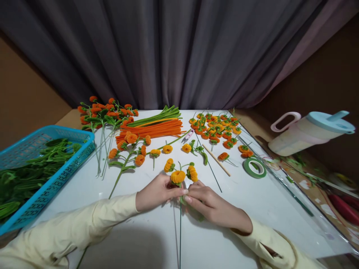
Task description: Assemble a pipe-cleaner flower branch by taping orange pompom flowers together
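Near the front middle of the white board, my left hand pinches the stem of a yellow chenille flower spray with several round blooms. My right hand closes on the same stem from the other side, its thumb and fingertips meeting those of the left. A thin dark green wire runs down below the hands toward me. Just beyond the hands lie single yellow flowers and a small green-leaved yellow flower. To the left rests an orange flower branch with green leaves.
A blue basket of green leaves stands at left. Behind lie orange pipe cleaners, green ones and finished orange flowers. Right are many small flower heads, a wooden stick, green tape and a tumbler.
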Available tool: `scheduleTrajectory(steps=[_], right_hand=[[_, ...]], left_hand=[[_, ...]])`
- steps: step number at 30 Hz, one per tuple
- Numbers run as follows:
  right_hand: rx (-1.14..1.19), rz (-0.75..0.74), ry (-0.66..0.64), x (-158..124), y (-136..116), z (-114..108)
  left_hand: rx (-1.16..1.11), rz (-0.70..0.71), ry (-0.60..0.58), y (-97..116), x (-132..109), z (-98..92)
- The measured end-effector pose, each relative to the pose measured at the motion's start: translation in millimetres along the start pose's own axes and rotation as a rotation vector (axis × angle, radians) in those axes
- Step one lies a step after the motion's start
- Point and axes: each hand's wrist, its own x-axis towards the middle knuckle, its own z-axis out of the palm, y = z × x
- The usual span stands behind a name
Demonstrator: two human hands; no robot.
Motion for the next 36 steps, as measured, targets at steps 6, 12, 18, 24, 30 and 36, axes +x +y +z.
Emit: scheduleTrajectory(steps=[6,12,18,24,30,36], right_hand=[[-0.282,-0.015,0.004,-3.7,3.4,-2.2],[-0.578,-0.081,0.116,-4.7,6.3,1.8],[-0.675,-0.104,0.117,-6.4,9.8,8.3],[-0.653,-0.082,0.151,-6.9,12.5,18.1],[-0.497,-0.027,0.133,-7.9,13.3,18.8],[-0.381,-0.029,0.106,-5.5,14.6,16.2]], left_hand=[[0.088,-0.06,0.05,-2.8,0.6,0.2],[0.076,0.027,0.037,-4.0,2.5,-1.9],[0.106,0.013,0.01,-1.5,3.2,-4.9],[0.105,0.023,-0.016,-0.4,2.3,-6.1],[0.202,0.019,0.009,0.7,2.5,-7.0],[0.264,0.039,-0.032,0.0,3.6,-8.3]])
